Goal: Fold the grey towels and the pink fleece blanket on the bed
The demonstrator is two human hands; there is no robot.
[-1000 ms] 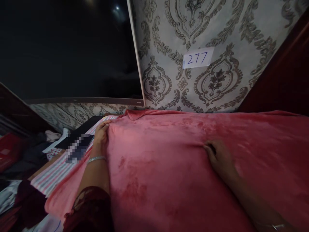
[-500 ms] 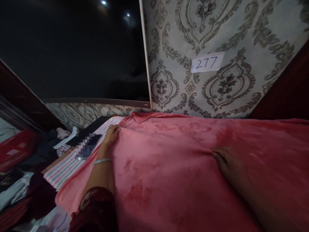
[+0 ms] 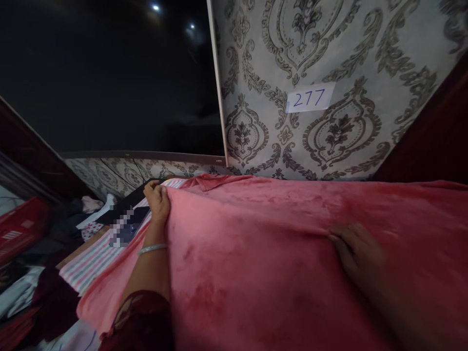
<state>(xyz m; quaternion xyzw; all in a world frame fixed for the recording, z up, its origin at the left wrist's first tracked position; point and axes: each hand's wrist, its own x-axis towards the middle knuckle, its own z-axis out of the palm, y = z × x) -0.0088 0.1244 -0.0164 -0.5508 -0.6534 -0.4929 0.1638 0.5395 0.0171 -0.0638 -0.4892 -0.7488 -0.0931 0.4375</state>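
A pink plush blanket [image 3: 248,253] spreads over most of the lower view. My left hand [image 3: 158,197] pinches its left edge near the back, lifting it a little. Further right, my right hand [image 3: 353,246] grips the blanket too, and a taut fold runs between the two hands. Under the blanket's left side, a striped cloth [image 3: 86,265] in white, pink and grey shows. The tips of my right fingers are partly lost in the fabric and shadow.
A large dark television screen [image 3: 109,78] is at the back left. Beside it is patterned wallpaper [image 3: 252,107] with a paper label [image 3: 310,97] reading 277. A partly blurred-out dark object [image 3: 141,214] lies on the striped cloth. Clothes [image 3: 54,297] are heaped at the left, near a red bag [image 3: 22,226].
My left hand has moved slightly left and up with the blanket edge, raising it. My right hand has shifted a little to the right. The fold between them is tighter.
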